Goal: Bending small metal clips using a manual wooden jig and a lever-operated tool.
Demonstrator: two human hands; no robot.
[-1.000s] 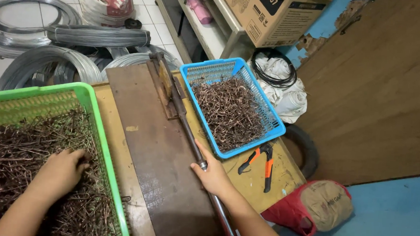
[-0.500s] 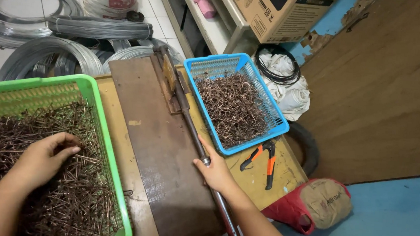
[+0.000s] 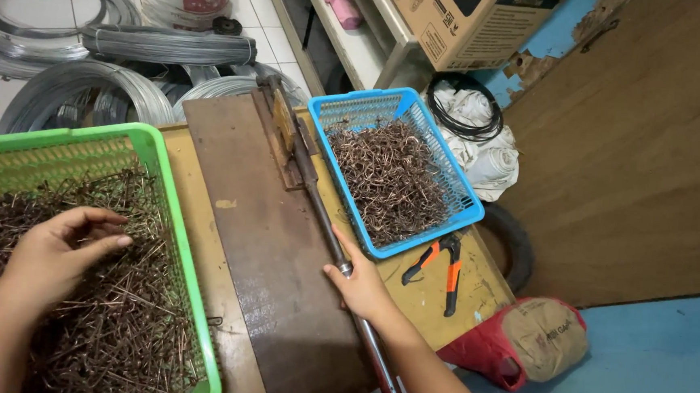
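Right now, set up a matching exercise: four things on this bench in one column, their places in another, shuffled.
1. left hand
2. right hand
3. pliers
4. blue basket

a. on the long metal lever
b. on the bench beside the blue basket's near corner
c. right of the lever, full of bent wire pieces
d. in the green basket, over straight wire pieces

Pairs: 1-d, 2-a, 3-b, 4-c

Left hand [image 3: 59,256]: a second ago it lay flat, pressed into the brown metal pieces [image 3: 116,320] in the green basket [image 3: 173,210]; now it is lifted, fingers curled, thumb and fingertips drawn together.
Position of left hand: it has shifted toward the basket's left side.
Held pieces: it may be pinching a few, too small to tell.
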